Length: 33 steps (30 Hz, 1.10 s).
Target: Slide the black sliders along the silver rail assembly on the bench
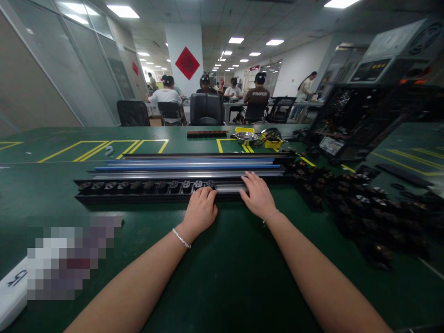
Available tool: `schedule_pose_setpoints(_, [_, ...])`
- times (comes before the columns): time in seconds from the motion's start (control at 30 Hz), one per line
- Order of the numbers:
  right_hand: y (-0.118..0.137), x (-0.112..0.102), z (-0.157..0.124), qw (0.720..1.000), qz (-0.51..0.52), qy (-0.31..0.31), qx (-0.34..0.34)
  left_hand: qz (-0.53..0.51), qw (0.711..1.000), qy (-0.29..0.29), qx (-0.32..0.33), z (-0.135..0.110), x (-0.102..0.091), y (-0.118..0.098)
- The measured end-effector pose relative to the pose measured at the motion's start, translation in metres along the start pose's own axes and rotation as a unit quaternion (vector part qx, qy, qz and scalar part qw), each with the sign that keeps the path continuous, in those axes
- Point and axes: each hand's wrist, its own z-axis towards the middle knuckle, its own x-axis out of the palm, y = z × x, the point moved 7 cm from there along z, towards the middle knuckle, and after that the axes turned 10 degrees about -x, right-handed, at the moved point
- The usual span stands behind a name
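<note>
A long black channel strip (138, 200) lies across the green table, with a row of round black socket modules (149, 186) seated in its left part. My left hand (201, 210) is closed over the front edge of the strip, its fingers curled on the rightmost socket module (210, 184). The fingers partly hide that module. To the right, my right hand (259, 196) is open, fingers apart, touching the strip where its bare metal channel (229, 188) shows. Behind lie parallel silver and blue rails (187, 167).
Many loose black parts (374, 208) are heaped on the right. An open computer case (347, 120) stands behind them. A metal bowl (247, 136) and a short dark strip (207, 134) sit farther back. A white object (15, 282) lies at front left. People sit at far tables.
</note>
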Motion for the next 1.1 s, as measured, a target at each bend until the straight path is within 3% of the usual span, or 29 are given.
schedule_pose_setpoints(0.13, [0.01,0.017,-0.003,0.998,-0.007,0.054,-0.011,-0.002,1.0,0.001,-0.005,0.0,0.0,0.0])
schedule_pose_setpoints(0.33, [0.007,0.016,-0.003,0.996,-0.01,0.083,-0.014,-0.004,1.0,-0.004,-0.007,0.0,0.0,0.001])
schedule_pose_setpoints(1.1, [0.009,0.019,-0.003,0.995,-0.06,0.075,-0.039,-0.008,0.999,-0.033,-0.004,0.001,-0.002,0.004])
